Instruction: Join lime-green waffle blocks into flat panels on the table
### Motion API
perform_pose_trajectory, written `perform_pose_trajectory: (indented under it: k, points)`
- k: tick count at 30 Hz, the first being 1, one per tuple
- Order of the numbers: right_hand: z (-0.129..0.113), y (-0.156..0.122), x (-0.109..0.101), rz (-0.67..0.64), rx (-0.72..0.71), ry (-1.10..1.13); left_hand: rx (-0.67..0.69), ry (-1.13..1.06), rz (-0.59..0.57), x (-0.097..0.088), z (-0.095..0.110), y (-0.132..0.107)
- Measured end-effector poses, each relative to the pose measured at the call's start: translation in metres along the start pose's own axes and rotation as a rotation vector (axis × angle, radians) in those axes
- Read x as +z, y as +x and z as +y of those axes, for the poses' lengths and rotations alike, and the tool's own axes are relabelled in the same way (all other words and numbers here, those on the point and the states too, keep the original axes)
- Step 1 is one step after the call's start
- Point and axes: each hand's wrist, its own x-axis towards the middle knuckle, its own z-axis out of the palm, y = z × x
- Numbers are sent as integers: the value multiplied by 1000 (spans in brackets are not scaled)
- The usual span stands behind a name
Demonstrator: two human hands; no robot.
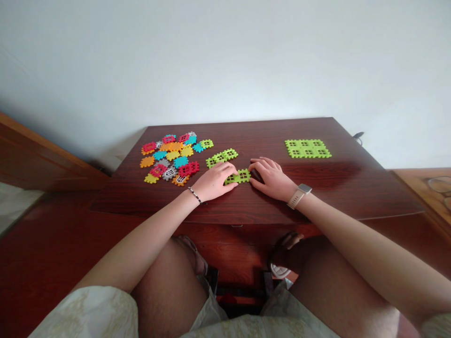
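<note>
Between my hands, a joined strip of lime-green waffle-block tiles (237, 176) lies flat on the dark wooden table (317, 188). My left hand (214, 180) grips its left end, and my right hand (271, 178) has its fingers and thumb around the right end. Just behind my left hand is a second green strip (221, 158). A larger green panel of joined tiles (307, 148) lies to the far right. A loose heap of multicoloured tiles (169, 159) spreads out to the left, apart from both hands.
A dark cable (358, 136) hangs past the table's back right corner. A lower wooden surface (408, 183) at the right holds a pair of glasses (439, 185). A brown wooden panel (45, 159) stands at the left, and a white wall (225, 61) rises behind the table.
</note>
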Motion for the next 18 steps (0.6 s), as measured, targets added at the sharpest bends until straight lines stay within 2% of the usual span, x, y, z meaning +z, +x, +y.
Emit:
perform_pose_trajectory:
  k: [18]
  points:
    - [0, 0, 0, -1, 1, -3, 1, -5, 4, -1, 0, 0]
